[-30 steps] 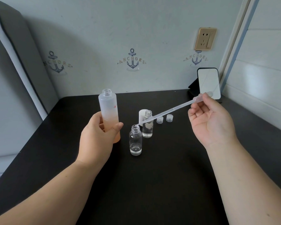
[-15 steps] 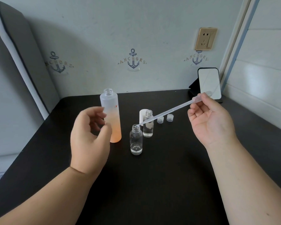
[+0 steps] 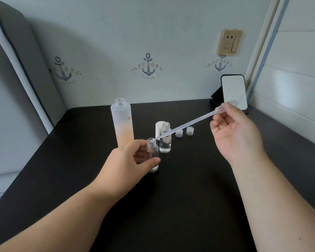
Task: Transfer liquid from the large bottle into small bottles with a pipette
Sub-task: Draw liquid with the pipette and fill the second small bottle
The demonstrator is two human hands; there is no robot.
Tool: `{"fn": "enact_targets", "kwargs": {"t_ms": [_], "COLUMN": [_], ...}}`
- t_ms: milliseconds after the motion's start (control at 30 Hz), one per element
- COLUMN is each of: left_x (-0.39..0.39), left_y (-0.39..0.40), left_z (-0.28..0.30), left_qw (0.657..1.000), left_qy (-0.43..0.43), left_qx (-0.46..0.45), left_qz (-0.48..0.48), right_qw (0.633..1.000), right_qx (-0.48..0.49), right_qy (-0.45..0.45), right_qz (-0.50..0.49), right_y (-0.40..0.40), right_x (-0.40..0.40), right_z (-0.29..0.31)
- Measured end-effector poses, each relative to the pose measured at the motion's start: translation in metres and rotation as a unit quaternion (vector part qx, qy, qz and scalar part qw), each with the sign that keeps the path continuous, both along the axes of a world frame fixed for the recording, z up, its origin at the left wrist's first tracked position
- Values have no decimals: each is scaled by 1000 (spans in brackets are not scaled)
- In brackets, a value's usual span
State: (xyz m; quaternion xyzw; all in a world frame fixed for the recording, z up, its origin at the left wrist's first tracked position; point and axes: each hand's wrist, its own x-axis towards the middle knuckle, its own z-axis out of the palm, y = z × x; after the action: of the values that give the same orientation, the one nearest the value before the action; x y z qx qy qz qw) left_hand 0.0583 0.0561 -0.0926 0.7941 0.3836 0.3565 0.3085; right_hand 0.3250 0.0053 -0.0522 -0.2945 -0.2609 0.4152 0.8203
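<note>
The tall frosted large bottle [image 3: 122,122], orange at the bottom and uncapped, stands alone on the black table [image 3: 180,188]. My left hand [image 3: 125,164] wraps around the near small clear bottle [image 3: 152,154], which stands upright with a little liquid at its base. My right hand [image 3: 236,132] pinches the bulb of a long clear pipette [image 3: 185,126]; its tip rests at the mouth of that near bottle. A second small bottle [image 3: 165,138], about a third full of clear liquid, stands just behind.
A white cap [image 3: 158,126] stands behind the second small bottle, and two small clear caps [image 3: 184,132] lie to its right. A phone on a black stand [image 3: 234,92] leans at the back right corner. Walls close the table at the back and right.
My left hand let go of the large bottle, moved right and closed around the near small bottle. The pipette in my right hand stayed with its tip at that bottle's mouth.
</note>
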Motion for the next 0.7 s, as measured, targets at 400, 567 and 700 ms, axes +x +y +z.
{"fn": "enact_targets", "kwargs": {"t_ms": [400, 567, 700], "left_x": [0, 0, 0], "left_y": [-1, 1, 2], "left_z": [2, 0, -1], "left_qw": [1000, 1000, 1000], "left_qy": [0, -12, -14], "left_qx": [19, 7, 2], "left_qz": [-8, -9, -9], "right_qw": [1000, 1000, 1000], "right_qx": [8, 12, 11], "right_qy": [-24, -19, -27], "right_qz": [-4, -3, -9], "right_y": [1, 0, 0], "right_x": [1, 1, 0], "right_z": [-2, 0, 0]}}
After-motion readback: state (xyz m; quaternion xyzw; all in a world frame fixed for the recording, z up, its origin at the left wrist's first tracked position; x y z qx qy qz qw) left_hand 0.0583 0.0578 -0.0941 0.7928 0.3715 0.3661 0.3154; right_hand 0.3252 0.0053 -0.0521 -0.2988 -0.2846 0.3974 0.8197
